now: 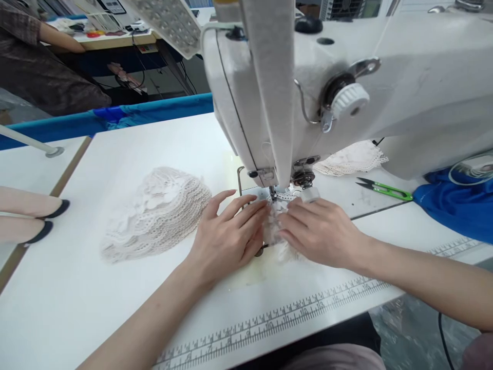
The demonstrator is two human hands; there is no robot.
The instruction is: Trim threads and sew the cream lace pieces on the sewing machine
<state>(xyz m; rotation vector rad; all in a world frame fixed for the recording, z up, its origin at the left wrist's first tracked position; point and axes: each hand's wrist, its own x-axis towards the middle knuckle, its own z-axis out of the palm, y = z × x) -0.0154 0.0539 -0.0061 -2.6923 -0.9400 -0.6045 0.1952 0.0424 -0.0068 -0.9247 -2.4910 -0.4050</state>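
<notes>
A narrow strip of white lace (274,221) lies under the needle and presser foot (272,192) of a white sewing machine (239,103). On the strip's left side is my left hand (227,231), its fingers bent and its fingertips together at the lace edge. From the right, my right hand (323,228) has its fingers curled onto the same lace, with a loose bunch (288,253) hanging below them. The lace partly hides the fingertips of both hands. A layered pile of off-white lace pieces (157,216) rests left of my left hand.
Behind the needle lies another lace piece (352,158). Green-handled thread snips (385,189) and blue cloth (458,205) are at right. A printed ruler (269,326) follows the front edge. Two beige, black-banded rods (26,203) enter at left. A person (42,61) stands beyond the blue-edged table.
</notes>
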